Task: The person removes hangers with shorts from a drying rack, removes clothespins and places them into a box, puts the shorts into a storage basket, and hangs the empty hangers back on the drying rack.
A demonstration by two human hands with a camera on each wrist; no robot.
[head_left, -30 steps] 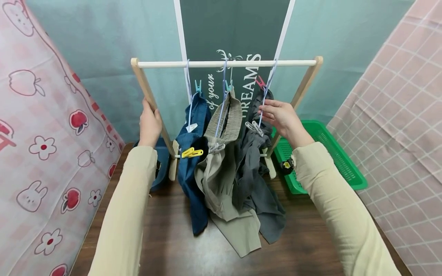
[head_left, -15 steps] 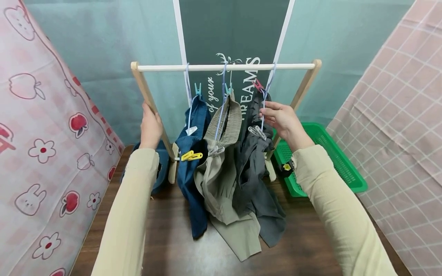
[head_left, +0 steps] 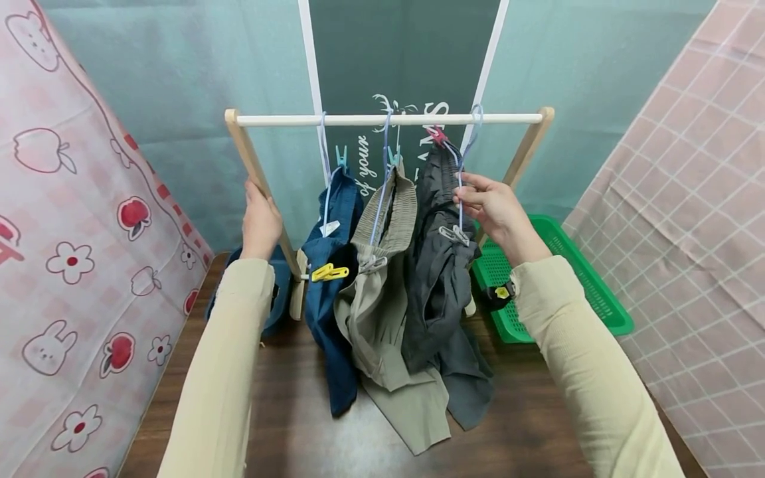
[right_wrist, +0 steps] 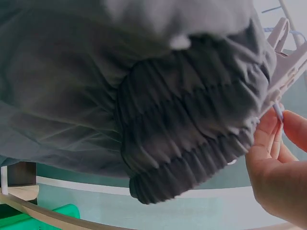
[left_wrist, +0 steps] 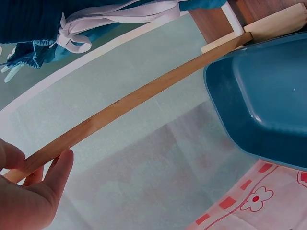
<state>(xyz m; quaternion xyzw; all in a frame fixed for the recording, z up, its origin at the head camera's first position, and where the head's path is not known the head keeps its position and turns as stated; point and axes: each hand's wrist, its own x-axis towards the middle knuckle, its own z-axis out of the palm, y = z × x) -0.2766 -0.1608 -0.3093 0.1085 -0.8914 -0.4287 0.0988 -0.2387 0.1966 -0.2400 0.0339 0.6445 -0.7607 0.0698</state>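
Note:
In the head view my left hand (head_left: 261, 219) grips the left wooden post (head_left: 251, 156) of a small clothes rack; the left wrist view shows its fingers (left_wrist: 60, 172) and thumb around that post. My right hand (head_left: 493, 206) pinches the light blue wire of a hanger (head_left: 461, 218) hooked over the white rail (head_left: 358, 120). Dark grey elastic-waist pants (head_left: 439, 285) hang from this hanger, clipped by a red-pink clothespin (head_left: 438, 135) and grey clothespins (head_left: 454, 235). In the right wrist view the gathered waistband (right_wrist: 187, 115) fills the middle, beside my pinching fingers.
Khaki pants (head_left: 382, 312) and blue pants (head_left: 331, 312) hang to the left on similar hangers, the blue with yellow clothespins (head_left: 330, 272). A green basket (head_left: 597, 299) stands right, a blue basin (left_wrist: 268, 105) behind the left post. Patterned cloths flank the wooden table (head_left: 299, 431).
The right hanger has turned: its red-pink clothespin end swung left, while the grey clothespins moved right and slightly down. My right hand shifted slightly right with it. My left hand stays on the post.

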